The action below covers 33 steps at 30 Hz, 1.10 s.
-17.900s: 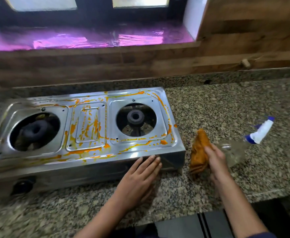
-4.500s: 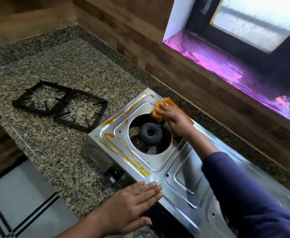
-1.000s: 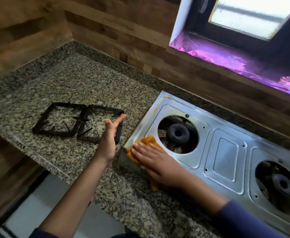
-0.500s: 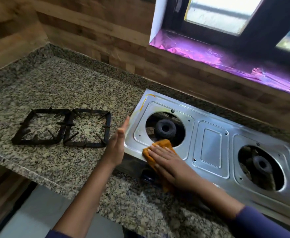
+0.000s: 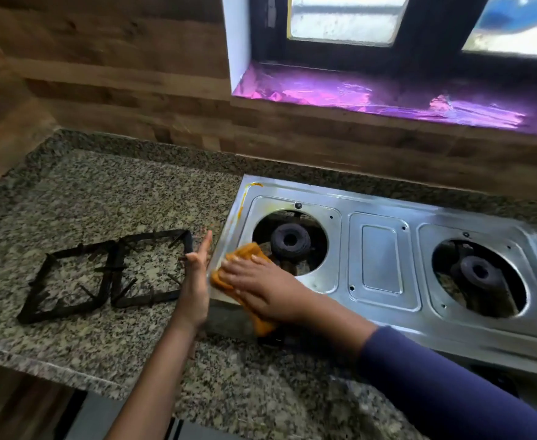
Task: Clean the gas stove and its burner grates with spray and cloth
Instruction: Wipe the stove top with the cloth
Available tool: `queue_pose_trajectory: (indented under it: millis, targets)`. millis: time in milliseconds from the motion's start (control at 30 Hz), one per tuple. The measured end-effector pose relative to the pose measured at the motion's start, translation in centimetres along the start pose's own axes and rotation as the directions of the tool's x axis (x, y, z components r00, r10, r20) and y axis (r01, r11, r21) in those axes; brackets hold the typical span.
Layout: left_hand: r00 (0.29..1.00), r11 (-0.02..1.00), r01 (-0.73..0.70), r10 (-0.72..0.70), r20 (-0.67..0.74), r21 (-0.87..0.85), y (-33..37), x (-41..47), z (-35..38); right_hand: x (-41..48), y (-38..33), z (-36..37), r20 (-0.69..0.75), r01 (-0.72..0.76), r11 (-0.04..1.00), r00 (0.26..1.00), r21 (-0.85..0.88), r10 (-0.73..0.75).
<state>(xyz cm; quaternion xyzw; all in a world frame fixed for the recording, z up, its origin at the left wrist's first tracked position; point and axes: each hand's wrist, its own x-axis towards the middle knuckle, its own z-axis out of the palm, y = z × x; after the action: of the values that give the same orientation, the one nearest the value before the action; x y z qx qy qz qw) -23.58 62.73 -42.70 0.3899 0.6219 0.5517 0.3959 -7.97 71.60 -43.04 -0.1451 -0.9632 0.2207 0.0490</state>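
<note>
The steel two-burner gas stove (image 5: 384, 252) sits on the granite counter, its top mostly shiny, with a thin orange streak (image 5: 245, 198) along its far left edge. My right hand (image 5: 260, 287) lies flat on an orange cloth (image 5: 245, 258), pressing it onto the stove's front left corner beside the left burner (image 5: 290, 240). My left hand (image 5: 197, 281) stands edge-on with straight fingers against the stove's left side, holding nothing. Two black burner grates (image 5: 108, 274) lie side by side on the counter to the left of the stove. No spray bottle is in view.
Granite counter (image 5: 102, 198) stretches left and back to a wooden wall. The counter's front edge (image 5: 38, 360) drops off below the grates. A window sill lined with purple foil (image 5: 387, 96) runs above the stove. The right burner (image 5: 479, 274) sits in its round opening.
Most orange smears that once covered the stove top are gone. Over the last second my right hand and cloth stayed near the front left corner, and my left hand moved against the stove's side.
</note>
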Motion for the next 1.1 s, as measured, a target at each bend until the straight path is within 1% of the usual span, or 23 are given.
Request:
queue_pose_trajectory:
  millis: [33,100,133,200,267,333,400,500,567,600,700,800,967,1033,1100]
  targets:
    - [1.0,0.996,-0.026,0.025,0.009,0.089,0.0,-0.1,0.3,-2.5,0.7,-0.4,0.009,0.041,0.999,0.999,0.025,-0.041]
    - [0.995,0.949,-0.093,0.095,0.01,0.302,-0.4,0.0,1.0,-7.4,2.3,-1.4,-0.012,0.016,0.998,1.0,0.054,-0.015]
    - [0.992,0.891,-0.116,0.123,0.011,0.439,-0.4,0.1,1.4,-9.7,3.0,-2.0,-0.04,-0.026,0.998,0.999,0.062,0.029]
    - [0.987,0.725,-0.132,0.159,0.023,0.676,-1.0,0.3,2.3,-13.5,4.8,-2.9,-0.101,-0.14,0.986,0.984,0.088,0.149]
    - [0.987,0.576,-0.116,0.159,0.028,0.809,-1.4,0.3,3.2,-15.5,6.7,-3.5,-0.156,-0.282,0.954,0.943,0.099,0.294]
    - [0.983,0.451,-0.102,0.181,0.021,0.887,-2.0,0.2,3.7,-15.4,8.5,-3.6,-0.226,-0.443,0.894,0.865,0.074,0.447]
    - [0.977,0.368,-0.101,0.213,0.022,0.924,-2.4,0.2,4.0,-13.5,10.0,-4.1,-0.284,-0.569,0.821,0.78,0.046,0.557]
    - [0.975,0.33,-0.098,0.22,0.025,0.939,-2.5,0.3,3.9,-8.8,13.4,-5.7,-0.313,-0.676,0.736,0.694,0.024,0.648]
    - [0.979,0.326,-0.112,0.197,0.049,0.939,-2.3,0.3,3.7,-5.3,15.7,-7.0,-0.322,-0.71,0.703,0.66,0.028,0.679]
    - [0.981,0.324,-0.118,0.182,0.06,0.939,-2.2,0.3,3.6,-3.6,16.7,-7.6,-0.318,-0.718,0.695,0.655,0.022,0.686]
    - [0.984,0.312,-0.115,0.166,0.065,0.943,-2.0,0.1,3.5,1.7,18.4,-9.0,-0.289,-0.723,0.69,0.663,-0.012,0.69]
    - [0.986,0.314,-0.101,0.162,0.052,0.944,-2.1,0.2,3.7,7.7,17.6,-9.2,-0.223,-0.68,0.733,0.717,-0.02,0.66]
    - [0.983,0.321,-0.119,0.169,0.067,0.939,-2.2,0.2,3.6,15.9,11.6,-5.7,-0.202,-0.484,0.868,0.866,-0.114,0.457]
    - [0.981,0.335,-0.132,0.181,0.073,0.933,-2.3,0.2,3.6,17.5,9.4,-4.6,-0.151,-0.392,0.912,0.915,-0.12,0.374]
    - [0.977,0.338,-0.144,0.198,0.079,0.93,-2.4,0.3,3.5,17.8,8.0,-3.9,-0.105,-0.319,0.941,0.946,-0.116,0.308]
